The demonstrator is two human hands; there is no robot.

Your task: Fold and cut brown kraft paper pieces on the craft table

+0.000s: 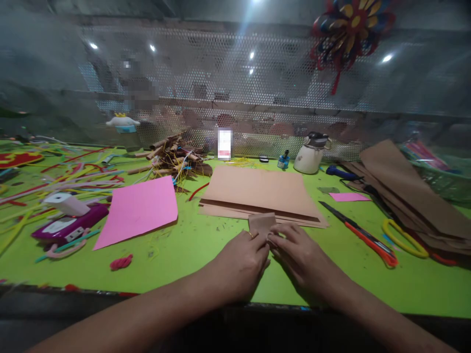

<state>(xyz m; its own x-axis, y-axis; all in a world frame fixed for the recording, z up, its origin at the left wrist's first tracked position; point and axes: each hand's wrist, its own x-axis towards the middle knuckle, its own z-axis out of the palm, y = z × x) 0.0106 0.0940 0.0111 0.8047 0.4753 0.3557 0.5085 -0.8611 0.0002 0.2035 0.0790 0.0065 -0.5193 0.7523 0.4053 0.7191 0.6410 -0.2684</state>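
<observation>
Here, a small brown paper piece (262,222) is pinched by the left hand (241,262) and right hand (300,251), close together, seemingly for steadiness.

Purple device (79,221), lower left: print was too small to read.
Blue bottle (283,162), right of centre: label was illegible.
Lit screen (224,143), centre: content was blurred.
Red piece (14,160), left edge: yellow marks were unreadable.

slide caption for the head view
Left hand and right hand hold a small brown paper piece near stacked brown paper sheets.
</observation>
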